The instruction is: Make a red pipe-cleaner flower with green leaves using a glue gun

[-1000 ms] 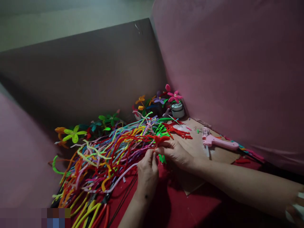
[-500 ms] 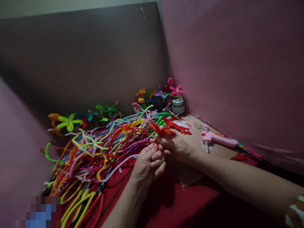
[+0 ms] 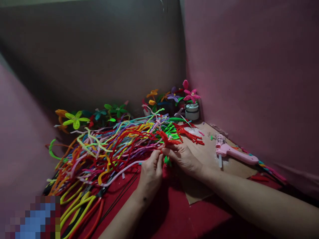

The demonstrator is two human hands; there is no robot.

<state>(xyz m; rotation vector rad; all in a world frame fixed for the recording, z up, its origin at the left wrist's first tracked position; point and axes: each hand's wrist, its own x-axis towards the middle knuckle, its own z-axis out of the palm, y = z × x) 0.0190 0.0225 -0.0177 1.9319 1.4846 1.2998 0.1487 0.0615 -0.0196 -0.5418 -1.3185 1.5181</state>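
Observation:
A red pipe-cleaner flower (image 3: 164, 138) with pale tips at its centre is held upright between my two hands. My left hand (image 3: 151, 166) pinches it from below on the left side. My right hand (image 3: 183, 157) grips it from the right, thumb and fingers closed just under the petals. A bit of green (image 3: 167, 161) shows beneath the fingers; most of the stem is hidden. Right behind the flower lies a heap of coloured pipe cleaners (image 3: 119, 139), with loose red ones (image 3: 193, 134) to its right.
A pink glue gun (image 3: 234, 154) rests on a brown board (image 3: 199, 189) at right. Yellow- and red-handled pliers (image 3: 82, 205) lie front left. Finished flowers (image 3: 76, 120) line the back wall, with a pink flower (image 3: 191, 95) over a white-grey container (image 3: 191, 112).
My left hand has turned so its curled fingers face inward, and green now shows below the flower. My right hand stays at the flower's base. The view has shifted slightly.

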